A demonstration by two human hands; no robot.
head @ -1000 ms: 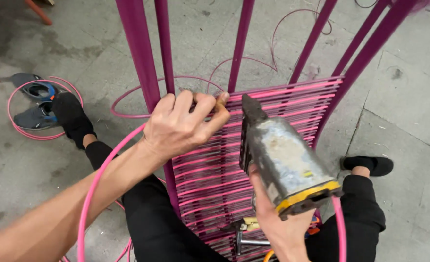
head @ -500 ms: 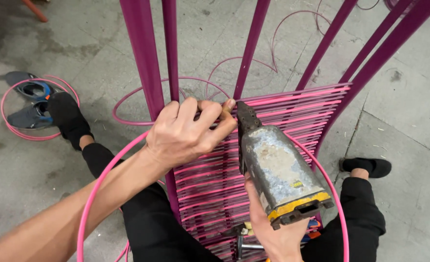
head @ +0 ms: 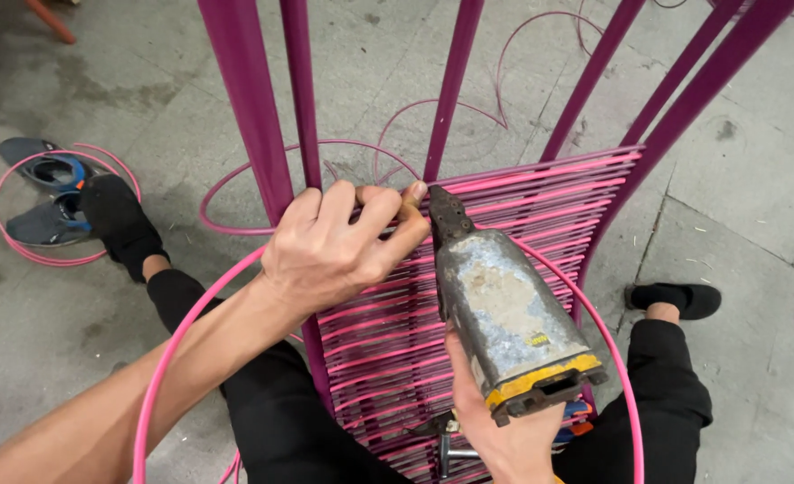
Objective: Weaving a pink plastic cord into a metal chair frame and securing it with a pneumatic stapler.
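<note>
My left hand (head: 338,246) pinches a pink plastic cord (head: 540,175) against the top row of a woven panel on a magenta metal frame (head: 244,116). My right hand (head: 495,430) grips a worn grey heat gun (head: 504,314) with a yellow rear band; its dark nozzle points up at the spot by my left fingertips. Rows of pink cord (head: 388,350) run across the frame below both hands. A loose loop of the same cord (head: 177,345) curves around my left forearm and my legs.
My legs in black trousers and black socks straddle the frame on a grey concrete floor (head: 746,206). A pair of blue-grey shoes (head: 43,193) lies at the left inside a coil of pink cord. More loose cord (head: 468,108) trails on the floor behind the frame.
The heat gun has swung left and upright, its nozzle now close to my left fingertips. My left hand has shifted slightly along the top row.
</note>
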